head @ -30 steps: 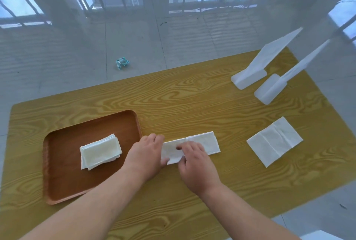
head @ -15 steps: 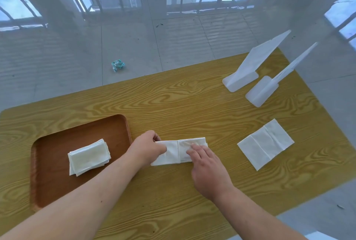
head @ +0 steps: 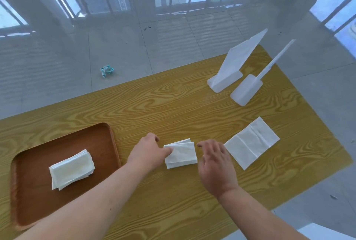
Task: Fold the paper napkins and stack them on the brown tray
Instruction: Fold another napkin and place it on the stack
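A white paper napkin [head: 182, 154], folded into a small rectangle, lies on the wooden table between my hands. My left hand [head: 149, 152] grips its left edge with thumb and fingers. My right hand [head: 216, 159] hovers just to its right, fingers spread, holding nothing. The brown tray [head: 34, 197] sits at the left and carries a stack of folded napkins [head: 71, 168]. A flatter, larger napkin [head: 251, 142] lies on the table to the right of my right hand.
Two white plastic stands [head: 230, 72] [head: 248, 90] are upright at the table's far right. The table's [head: 173, 101] near edge runs close under my forearms. A crumpled teal wrapper [head: 107, 70] lies on the tiled floor beyond the table.
The long napkin strip has been folded in half into a short rectangle. My right hand has lifted off it and moved right; my left hand still holds the left edge.
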